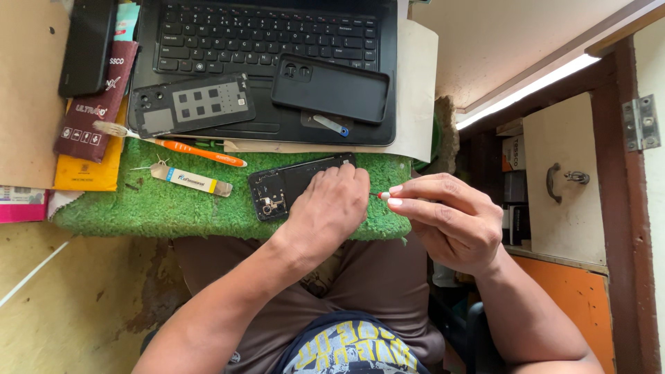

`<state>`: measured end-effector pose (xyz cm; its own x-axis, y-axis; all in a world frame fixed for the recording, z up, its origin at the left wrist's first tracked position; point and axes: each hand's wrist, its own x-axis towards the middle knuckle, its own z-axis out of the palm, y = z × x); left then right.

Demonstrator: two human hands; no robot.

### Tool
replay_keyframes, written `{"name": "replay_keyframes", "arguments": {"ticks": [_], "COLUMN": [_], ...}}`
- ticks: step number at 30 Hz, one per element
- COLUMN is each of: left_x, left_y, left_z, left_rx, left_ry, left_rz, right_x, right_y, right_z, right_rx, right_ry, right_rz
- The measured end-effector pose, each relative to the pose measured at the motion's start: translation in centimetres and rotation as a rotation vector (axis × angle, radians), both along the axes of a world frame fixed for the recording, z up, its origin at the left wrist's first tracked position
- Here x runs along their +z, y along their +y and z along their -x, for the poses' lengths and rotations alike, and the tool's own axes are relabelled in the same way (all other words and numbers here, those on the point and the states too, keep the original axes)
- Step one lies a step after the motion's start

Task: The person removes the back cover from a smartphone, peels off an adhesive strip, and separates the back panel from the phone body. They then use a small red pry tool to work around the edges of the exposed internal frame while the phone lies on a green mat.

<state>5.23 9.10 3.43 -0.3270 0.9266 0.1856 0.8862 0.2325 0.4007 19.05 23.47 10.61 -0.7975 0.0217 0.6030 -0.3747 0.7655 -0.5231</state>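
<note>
Opened phone (280, 188) under flat left hand (331, 208); right hand (450, 218) fingers pinching small tool (383, 197).

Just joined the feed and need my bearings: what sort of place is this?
Probably a small phone repair bench. An opened phone lies on a green turf mat under the left hand, a removed back panel and phone case rest on a laptop, and the right hand holds a thin tool.

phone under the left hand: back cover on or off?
Off. The phone shows bare internals at its camera end, and a separate back panel lies on the laptop.
</note>
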Motion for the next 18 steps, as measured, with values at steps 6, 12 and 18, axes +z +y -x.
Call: {"name": "replay_keyframes", "arguments": {"ticks": [6,12,18], "left_x": [-0.25,-0.31,-0.37], "left_y": [0.06,-0.07,-0.07], "left_z": [0.0,-0.04,-0.16], "left_rx": [-0.001,-0.004,-0.017], "left_ry": [0.015,0.031,0.136], "left_rz": [-0.011,-0.032,-0.013], "right_x": [-0.03,-0.12,-0.09], "right_y": [-0.02,0.11,0.04], "right_z": [-0.02,-0.07,-0.07], "right_rx": [0.004,0.008,0.005], "right_ry": [-0.001,0.006,0.007], "right_rz": [0.002,0.015,0.009]}}
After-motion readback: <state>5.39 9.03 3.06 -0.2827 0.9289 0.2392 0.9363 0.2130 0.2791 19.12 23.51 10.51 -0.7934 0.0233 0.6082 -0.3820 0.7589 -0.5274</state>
